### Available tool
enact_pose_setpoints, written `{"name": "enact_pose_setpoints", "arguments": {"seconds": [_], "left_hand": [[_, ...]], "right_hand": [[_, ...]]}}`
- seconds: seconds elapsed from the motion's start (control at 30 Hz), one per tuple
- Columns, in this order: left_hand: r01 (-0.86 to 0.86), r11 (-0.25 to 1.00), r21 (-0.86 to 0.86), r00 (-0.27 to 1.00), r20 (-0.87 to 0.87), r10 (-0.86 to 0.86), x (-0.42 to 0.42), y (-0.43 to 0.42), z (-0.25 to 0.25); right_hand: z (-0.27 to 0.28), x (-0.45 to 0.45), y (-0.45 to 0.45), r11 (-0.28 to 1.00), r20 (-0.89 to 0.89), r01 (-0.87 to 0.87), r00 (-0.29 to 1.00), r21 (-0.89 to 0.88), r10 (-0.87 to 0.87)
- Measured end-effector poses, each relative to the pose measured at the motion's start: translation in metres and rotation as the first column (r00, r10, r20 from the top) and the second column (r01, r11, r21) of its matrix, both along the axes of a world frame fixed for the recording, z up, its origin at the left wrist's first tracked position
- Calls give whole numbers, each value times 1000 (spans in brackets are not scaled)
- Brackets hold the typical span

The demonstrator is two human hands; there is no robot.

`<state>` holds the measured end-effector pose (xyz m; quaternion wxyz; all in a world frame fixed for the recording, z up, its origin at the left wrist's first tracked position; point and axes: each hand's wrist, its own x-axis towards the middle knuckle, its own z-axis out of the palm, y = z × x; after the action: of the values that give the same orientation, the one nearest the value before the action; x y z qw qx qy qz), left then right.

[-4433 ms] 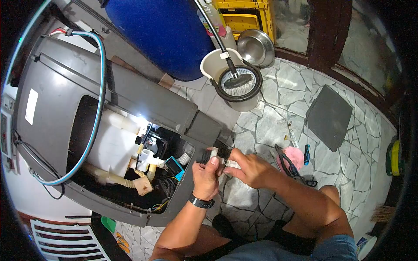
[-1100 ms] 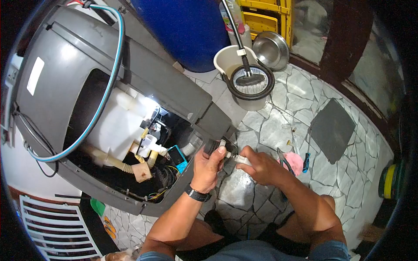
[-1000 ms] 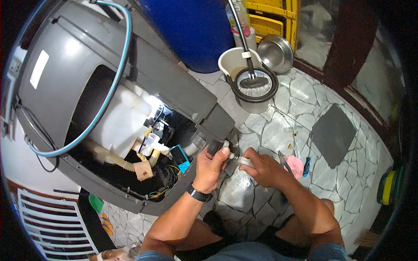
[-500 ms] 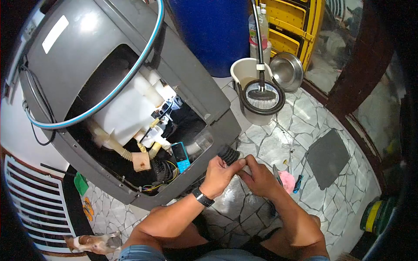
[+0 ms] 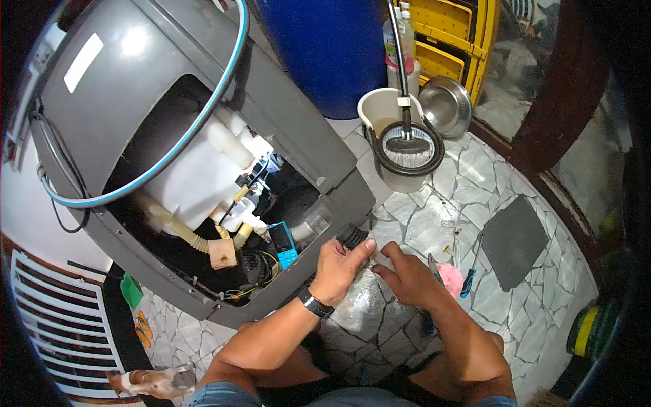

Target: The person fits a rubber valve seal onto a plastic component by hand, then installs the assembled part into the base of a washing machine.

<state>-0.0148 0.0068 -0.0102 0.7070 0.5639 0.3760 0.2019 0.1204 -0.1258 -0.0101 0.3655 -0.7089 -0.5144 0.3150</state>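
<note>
My left hand (image 5: 337, 270) is closed around a black ribbed rubber bellows (image 5: 352, 236), with its thumb along the near side. Its lower end is hidden by the fingers. Just to the right is my right hand (image 5: 407, 278), its thumb and forefinger apart and pointing at the bellows. Both hands are in front of a large grey machine housing (image 5: 271, 122) with an opening in its side. Inside the opening are a white tank (image 5: 196, 190), a cream corrugated hose (image 5: 180, 227) and a blue keypad phone (image 5: 281, 244) standing near the lower edge.
A bucket (image 5: 400, 182) holding a mop (image 5: 408, 146) stands beside a blue barrel (image 5: 325, 61). On the tiled floor lie a dark flat panel (image 5: 514, 243), a pink cloth (image 5: 450, 279) and a blue-handled tool (image 5: 468, 283). A dog (image 5: 152, 382) is at lower left.
My right hand has drawn slightly right, away from the bellows, and its thumb and forefinger have parted. My left hand still holds the bellows in nearly the same place.
</note>
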Motion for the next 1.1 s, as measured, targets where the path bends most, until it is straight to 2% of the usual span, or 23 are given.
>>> {"name": "enact_pose_setpoints", "arguments": {"seconds": [0.03, 0.1, 0.17, 0.27, 0.33, 0.43, 0.47, 0.5, 0.57, 0.6, 0.63, 0.7, 0.73, 0.77, 0.83, 0.87, 0.97, 1.03, 1.1], "left_hand": [[-3, 1000, 8, 1000, -2, 3, 3, 2, 10], [-44, 998, -51, 981, 189, 53, 5, 5, 25], [-3, 999, -49, 989, 145, 10, 1, 8, 16], [-6, 997, -72, 978, 206, 21, 4, 3, 12], [142, 989, -35, 987, -70, -144, 0, 2, 7], [78, 996, -34, 996, -45, -79, 8, -9, 4], [188, 980, -64, 980, -51, -191, 3, -7, 11], [157, 986, -61, 986, -48, -160, 2, -8, 6], [109, 991, -75, 985, 142, -98, 8, -14, -9], [232, 973, -11, 973, 6, -232, 4, -8, -1], [208, 978, -12, 978, 17, -208, 3, -7, -2], [326, 941, 88, 936, 110, -334, 4, -5, -1], [389, 912, 134, 921, -29, -388, 0, 0, 6], [376, 918, 127, 926, -23, -376, -2, 2, 10], [311, 938, 156, 925, 177, -336, -2, 9, 21], [334, 941, 50, 914, 229, -336, -6, 13, 28], [329, 944, -9, 903, 297, -311, -8, 24, 36], [320, 947, -5, 911, 277, -306, -9, 30, 38], [131, 991, 12, 932, 338, -127, -11, 33, 43]], "right_hand": [[-2, 1, 0, 1000, -2, -3, 1000, 8, 3], [-7, 1, 0, 1000, -3, -14, 1000, -3, 14], [-8, 1, 1, 1000, 6, -16, 1000, 18, 16], [-9, 1, 3, 999, -4, -14, 1000, 45, 15], [-7, -1, 5, 998, -27, -13, 1000, 55, 14], [-5, -5, 8, 999, -22, 12, 1000, 49, -11], [-8, -4, 6, 1000, -19, 13, 1000, 28, -12], [-9, -4, 5, 1000, -15, 14, 1000, 7, -14], [-8, -7, 3, 1000, 5, 8, 1000, -14, -8], [-8, -7, 2, 996, -11, 43, 999, 74, -42], [-6, -9, 4, 984, -33, 78, 997, 161, -73], [8, -12, 7, 991, 11, 82, 996, 109, -84], [15, -14, 8, 989, 0, 110, 994, 98, -110], [21, -17, 8, 986, -12, 141, 990, 84, -140], [27, -19, 14, 983, 11, 124, 992, 135, -127], [30, -19, 19, 975, 4, 114, 993, 191, -117], [30, -15, 30, 957, 19, 93, 995, 276, -103], [37, -13, 41, 930, 5, 15, 1000, 366, -18], [41, -12, 46, 948, 22, -2, 1000, 317, -6]]}}
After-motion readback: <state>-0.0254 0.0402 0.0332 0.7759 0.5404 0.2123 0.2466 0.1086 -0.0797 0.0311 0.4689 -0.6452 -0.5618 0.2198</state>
